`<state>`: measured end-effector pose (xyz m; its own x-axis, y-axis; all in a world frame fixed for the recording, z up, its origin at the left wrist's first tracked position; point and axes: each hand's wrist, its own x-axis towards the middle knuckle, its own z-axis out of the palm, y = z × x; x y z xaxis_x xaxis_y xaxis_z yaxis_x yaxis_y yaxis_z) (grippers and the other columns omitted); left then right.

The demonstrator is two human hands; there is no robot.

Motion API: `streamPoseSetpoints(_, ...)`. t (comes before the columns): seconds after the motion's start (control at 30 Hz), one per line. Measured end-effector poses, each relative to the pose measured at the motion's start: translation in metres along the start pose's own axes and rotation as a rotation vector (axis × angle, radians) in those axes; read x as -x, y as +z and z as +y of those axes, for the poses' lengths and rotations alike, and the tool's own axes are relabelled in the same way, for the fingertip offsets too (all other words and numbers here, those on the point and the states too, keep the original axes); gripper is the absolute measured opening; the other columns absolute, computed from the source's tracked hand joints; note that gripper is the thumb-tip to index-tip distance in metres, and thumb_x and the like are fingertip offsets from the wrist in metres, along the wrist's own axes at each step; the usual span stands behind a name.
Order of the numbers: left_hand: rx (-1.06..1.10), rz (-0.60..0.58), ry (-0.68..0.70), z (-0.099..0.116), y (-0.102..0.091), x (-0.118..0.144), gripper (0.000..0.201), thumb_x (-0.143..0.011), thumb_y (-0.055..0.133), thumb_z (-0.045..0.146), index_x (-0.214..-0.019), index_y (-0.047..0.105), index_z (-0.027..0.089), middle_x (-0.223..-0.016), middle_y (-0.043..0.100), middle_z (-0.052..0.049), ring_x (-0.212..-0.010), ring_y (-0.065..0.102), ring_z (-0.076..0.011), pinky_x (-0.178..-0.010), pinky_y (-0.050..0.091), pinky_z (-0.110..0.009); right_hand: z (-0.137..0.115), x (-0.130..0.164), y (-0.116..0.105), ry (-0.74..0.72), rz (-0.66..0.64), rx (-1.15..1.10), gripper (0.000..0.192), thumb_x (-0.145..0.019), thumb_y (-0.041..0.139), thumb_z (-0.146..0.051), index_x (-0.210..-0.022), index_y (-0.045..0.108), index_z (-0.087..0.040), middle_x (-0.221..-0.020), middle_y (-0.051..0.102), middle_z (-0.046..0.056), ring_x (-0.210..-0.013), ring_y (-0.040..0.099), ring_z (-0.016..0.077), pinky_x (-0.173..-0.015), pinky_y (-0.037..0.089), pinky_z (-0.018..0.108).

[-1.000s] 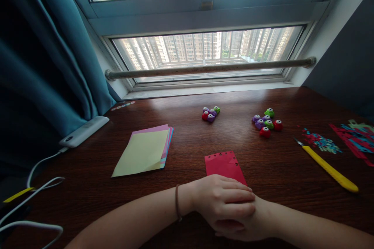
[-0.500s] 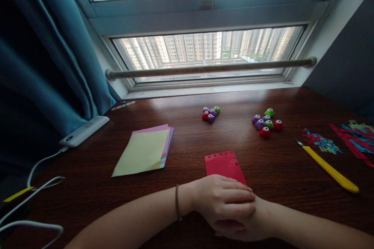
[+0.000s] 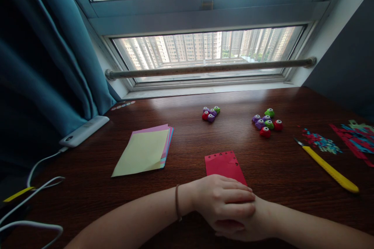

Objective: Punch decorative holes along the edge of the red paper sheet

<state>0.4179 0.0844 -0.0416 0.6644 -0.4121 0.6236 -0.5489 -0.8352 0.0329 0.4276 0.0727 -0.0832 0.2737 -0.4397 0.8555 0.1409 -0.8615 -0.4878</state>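
My left hand [image 3: 224, 196] lies over my right hand [image 3: 253, 221], its fingers pressed together and curled across the back of it. A thin brown band circles my left wrist. The fingers of my right hand are mostly hidden, and a dark reddish patch between the hands is too shaded to make out. Just beyond them lies a red sheet of paper [image 3: 223, 166], its near part covered by my hands. Small shaped holes run along its far edge and down its right edge.
Left is a stack of coloured paper [image 3: 143, 149]. Small eye-topped craft punches [image 3: 210, 113] sit in the middle, more punches [image 3: 267, 122] further right. A yellow-handled craft knife [image 3: 330, 167], paper bits [image 3: 321, 141] and paper strips [image 3: 358, 138] lie right. A white device [image 3: 84, 130] trails a cable.
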Motion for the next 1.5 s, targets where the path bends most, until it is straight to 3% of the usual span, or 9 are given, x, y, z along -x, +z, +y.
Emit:
streamPoseSetpoints(0.2, 0.004, 0.002, -0.005, 0.000, 0.001, 0.001, 0.053, -0.086, 0.036, 0.050, -0.104, 0.056, 0.004, -0.112, 0.057, -0.016, -0.112, 0.050, -0.0242, -0.101, 0.039, -0.031, 0.008, 0.008, 0.011, -0.027, 0.041, -0.013, 0.038, -0.084, 0.045, -0.031, -0.118, 0.055, -0.016, -0.077, 0.070, 0.005, -0.074, 0.067, 0.0134, -0.056, 0.049, 0.013)
streamPoseSetpoints(0.43, -0.005, -0.007, -0.008, 0.001, 0.000, 0.001, 0.044, -0.086, 0.040, 0.040, -0.105, 0.055, 0.004, -0.113, 0.057, -0.015, -0.111, 0.050, -0.0236, -0.101, 0.039, -0.030, -0.003, 0.004, 0.009, 0.098, 0.099, -0.024, 0.034, -0.086, 0.043, -0.027, -0.116, 0.056, -0.016, -0.068, 0.069, 0.004, -0.065, 0.067, 0.0146, -0.055, 0.051, 0.017)
streamPoseSetpoints(0.63, -0.013, -0.002, -0.008, 0.000, 0.000, 0.001, 0.045, -0.084, 0.042, 0.042, -0.104, 0.056, 0.004, -0.112, 0.057, -0.015, -0.109, 0.052, -0.0237, -0.101, 0.039, -0.030, -0.008, -0.003, 0.000, 0.239, -0.010, 0.006, 0.029, -0.085, 0.049, -0.026, -0.110, 0.061, -0.020, -0.081, 0.071, 0.005, -0.080, 0.067, 0.0201, -0.069, 0.054, 0.027)
streamPoseSetpoints(0.9, -0.015, 0.010, -0.013, 0.001, 0.000, 0.000, 0.042, -0.085, 0.044, 0.040, -0.102, 0.058, 0.005, -0.110, 0.059, -0.014, -0.109, 0.052, -0.0226, -0.101, 0.039, -0.029, -0.028, -0.022, -0.015, 0.304, -0.131, 0.049, 0.028, -0.085, 0.049, -0.027, -0.110, 0.062, -0.023, -0.095, 0.069, 0.008, -0.099, 0.060, 0.0254, -0.083, 0.050, 0.036)
streamPoseSetpoints(1.07, -0.018, 0.006, -0.018, 0.001, 0.000, 0.000, 0.040, -0.085, 0.043, 0.038, -0.103, 0.057, 0.005, -0.111, 0.058, -0.014, -0.109, 0.052, -0.0223, -0.101, 0.039, -0.029, -0.023, -0.019, -0.011, 0.265, -0.078, 0.009, 0.028, -0.088, 0.044, -0.031, -0.106, 0.062, -0.021, -0.077, 0.070, 0.005, -0.082, 0.067, 0.0202, -0.066, 0.054, 0.027)
streamPoseSetpoints(1.2, -0.023, -0.023, -0.012, 0.000, -0.001, 0.001, 0.041, -0.086, 0.042, 0.038, -0.105, 0.055, 0.005, -0.113, 0.057, -0.014, -0.110, 0.052, -0.0225, -0.101, 0.039, -0.029, -0.013, -0.012, 0.001, 0.195, 0.111, -0.003, 0.032, -0.090, 0.039, -0.032, -0.106, 0.062, -0.017, -0.069, 0.070, 0.003, -0.066, 0.067, 0.0166, -0.054, 0.052, 0.022)
streamPoseSetpoints(1.27, -0.028, -0.050, -0.016, 0.000, -0.001, 0.001, 0.040, -0.086, 0.043, 0.039, -0.106, 0.055, 0.006, -0.114, 0.057, -0.013, -0.111, 0.051, -0.0222, -0.101, 0.039, -0.028, -0.012, -0.011, 0.003, 0.197, 0.140, -0.007, 0.030, -0.089, 0.042, -0.031, -0.107, 0.062, -0.016, -0.069, 0.070, 0.004, -0.063, 0.067, 0.0165, -0.053, 0.052, 0.021)
streamPoseSetpoints(1.4, -0.021, -0.042, -0.006, 0.000, -0.001, 0.001, 0.043, -0.085, 0.043, 0.040, -0.105, 0.055, 0.005, -0.113, 0.057, -0.014, -0.111, 0.051, -0.0230, -0.101, 0.039, -0.029, -0.019, -0.015, -0.006, 0.226, -0.007, 0.026, 0.030, -0.087, 0.046, -0.027, -0.109, 0.062, -0.015, -0.077, 0.070, 0.006, -0.072, 0.068, 0.0191, -0.061, 0.053, 0.025)
streamPoseSetpoints(1.5, -0.008, -0.010, 0.002, 0.000, 0.000, 0.001, 0.049, -0.086, 0.039, 0.046, -0.104, 0.056, 0.004, -0.112, 0.057, -0.015, -0.110, 0.051, -0.0239, -0.101, 0.040, -0.030, -0.024, -0.017, -0.011, 0.261, -0.039, 0.035, 0.030, -0.085, 0.048, -0.027, -0.110, 0.061, -0.016, -0.082, 0.070, 0.008, -0.074, 0.067, 0.0198, -0.064, 0.053, 0.026)
